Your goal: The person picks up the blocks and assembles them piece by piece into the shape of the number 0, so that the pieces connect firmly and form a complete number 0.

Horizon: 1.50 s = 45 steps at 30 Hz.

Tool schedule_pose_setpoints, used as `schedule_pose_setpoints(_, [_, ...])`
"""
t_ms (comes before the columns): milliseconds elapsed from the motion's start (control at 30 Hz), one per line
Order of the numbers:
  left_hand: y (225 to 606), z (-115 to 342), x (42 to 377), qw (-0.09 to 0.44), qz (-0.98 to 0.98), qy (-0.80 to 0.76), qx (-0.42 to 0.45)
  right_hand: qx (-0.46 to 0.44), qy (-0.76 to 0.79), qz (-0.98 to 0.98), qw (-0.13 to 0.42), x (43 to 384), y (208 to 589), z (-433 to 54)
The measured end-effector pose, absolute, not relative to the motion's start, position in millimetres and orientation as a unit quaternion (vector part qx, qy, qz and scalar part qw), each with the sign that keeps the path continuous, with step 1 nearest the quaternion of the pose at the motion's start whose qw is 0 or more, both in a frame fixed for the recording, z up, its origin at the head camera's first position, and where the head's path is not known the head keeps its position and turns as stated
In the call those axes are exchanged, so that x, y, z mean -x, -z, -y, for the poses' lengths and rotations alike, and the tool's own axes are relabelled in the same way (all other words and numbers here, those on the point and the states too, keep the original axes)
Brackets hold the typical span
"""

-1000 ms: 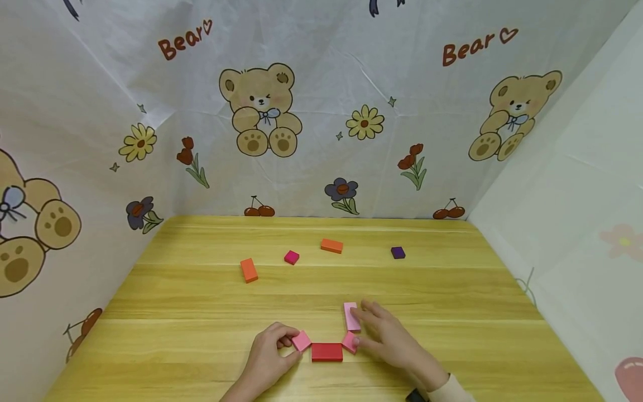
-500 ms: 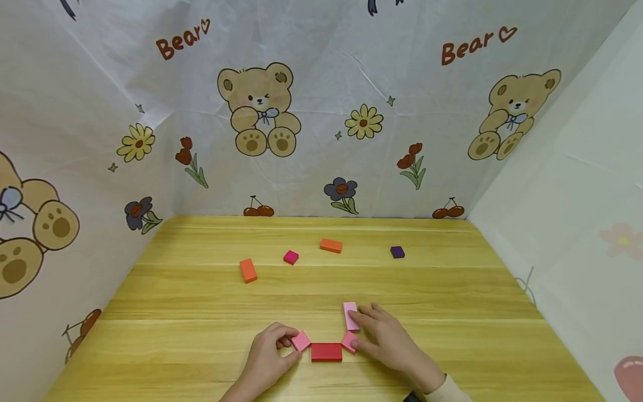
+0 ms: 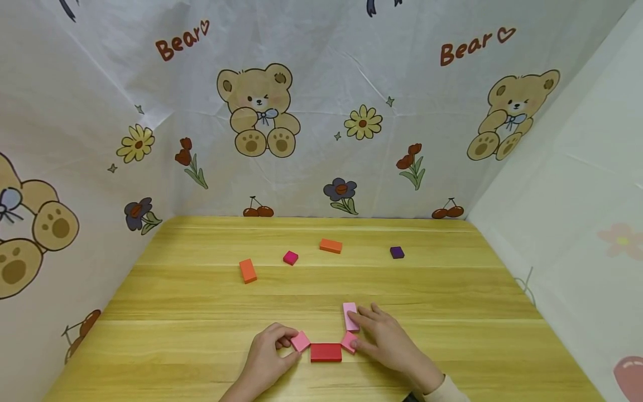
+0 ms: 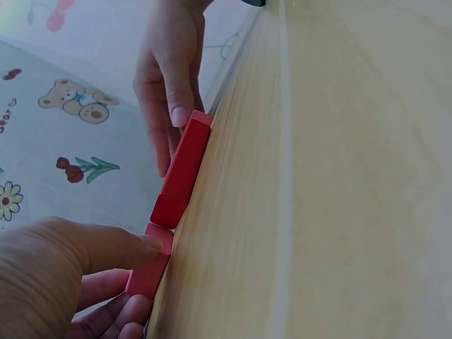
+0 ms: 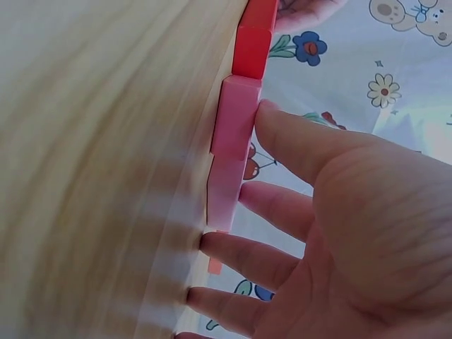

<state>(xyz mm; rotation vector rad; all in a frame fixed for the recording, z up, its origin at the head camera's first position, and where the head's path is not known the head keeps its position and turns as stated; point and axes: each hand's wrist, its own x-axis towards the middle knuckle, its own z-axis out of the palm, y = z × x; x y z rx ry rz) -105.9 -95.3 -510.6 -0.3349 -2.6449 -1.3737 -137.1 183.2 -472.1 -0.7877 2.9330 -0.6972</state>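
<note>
On the wooden table, my left hand (image 3: pixel 268 354) pinches a pink square block (image 3: pixel 301 341) between thumb and fingers. The left wrist view shows the thumb on this pink block (image 4: pixel 141 277), its corner meeting the end of a red rectangular block (image 4: pixel 185 166). At the red block's right end in the head view lies a second pink square block (image 3: pixel 346 338), turned at an angle. Beyond that, a light pink rectangular block (image 3: pixel 349 308) points away from me. My right hand (image 3: pixel 389 343) has its fingers spread, thumb touching the second square block and index finger touching the light pink block (image 5: pixel 224 191).
Farther back on the table (image 3: pixel 201 301) lie two orange rectangular blocks, one at left (image 3: pixel 248 271) and one near the middle (image 3: pixel 330 246). Between them is a magenta square block (image 3: pixel 290 258); a dark purple block (image 3: pixel 397 252) lies to the right. A bear-printed cloth (image 3: pixel 311 72) hangs behind.
My right hand has shifted slightly left, its thumb and index finger coming in closer on the two blocks there. The left hand and the blocks keep their places.
</note>
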Motion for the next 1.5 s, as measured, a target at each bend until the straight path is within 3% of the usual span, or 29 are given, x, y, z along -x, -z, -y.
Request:
schedule_pose_setpoints(900, [507, 97, 107, 0.051, 0.878, 0.463, 0.108, 0.256, 0.23, -0.939, 0.02, 136, 472, -185])
schedule_pose_setpoints(1200, [495, 107, 108, 0.015, 0.86, 0.503, 0.085, 0.264, 0.227, -0.937, 0.004, 137, 473, -184])
schedule_pose_setpoints(1500, [476, 125, 122, 0.065, 0.854, 0.516, 0.026, 0.264, 0.222, -0.939, 0.003, 138, 476, -185])
